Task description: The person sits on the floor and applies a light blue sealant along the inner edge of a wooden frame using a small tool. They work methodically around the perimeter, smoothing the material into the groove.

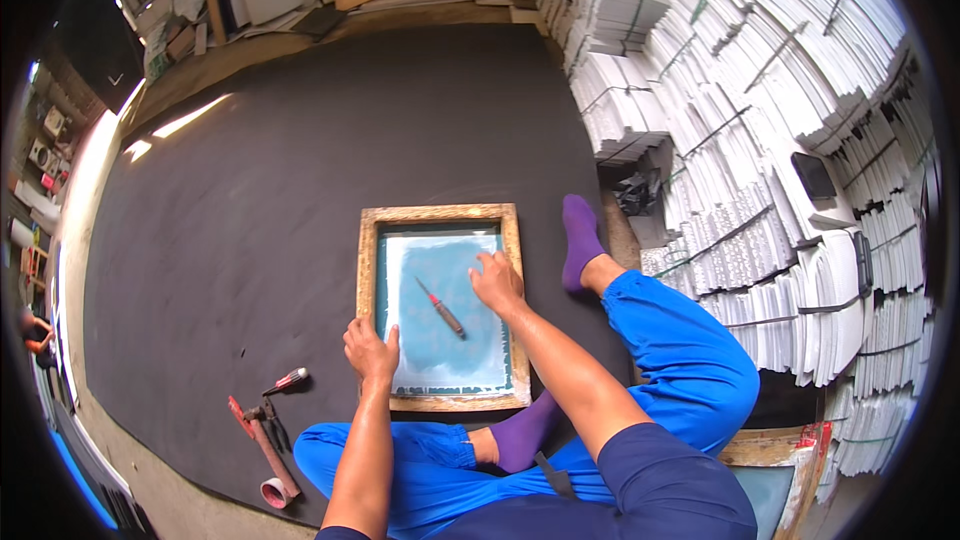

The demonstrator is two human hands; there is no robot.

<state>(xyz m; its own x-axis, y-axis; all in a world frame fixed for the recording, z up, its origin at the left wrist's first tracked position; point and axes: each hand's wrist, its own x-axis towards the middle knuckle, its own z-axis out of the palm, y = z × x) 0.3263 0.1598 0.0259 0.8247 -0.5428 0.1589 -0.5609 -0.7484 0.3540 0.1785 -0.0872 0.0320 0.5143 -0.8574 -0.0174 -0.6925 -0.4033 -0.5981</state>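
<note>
A wooden screen frame (440,213) lies flat in front of me, with blue-green mesh (430,340) inside it. My left hand (371,348) is closed round its left rail, the thumb lying over the inner side. Near the right rail, my right hand (496,282) is above the mesh with its fingers bent inward; anything small between them is hidden. A slim pointed tool with a red and brown handle (447,317), like a screwdriver or awl, rests on the mesh between my hands.
Left of my knee lie a screwdriver (290,378), a hammer (268,450), dark pliers (275,424) and a tape roll (275,493). A black mat (300,140) spreads beneath. Tied white stacks (720,160) line the right. Another frame (755,452) stands at lower right.
</note>
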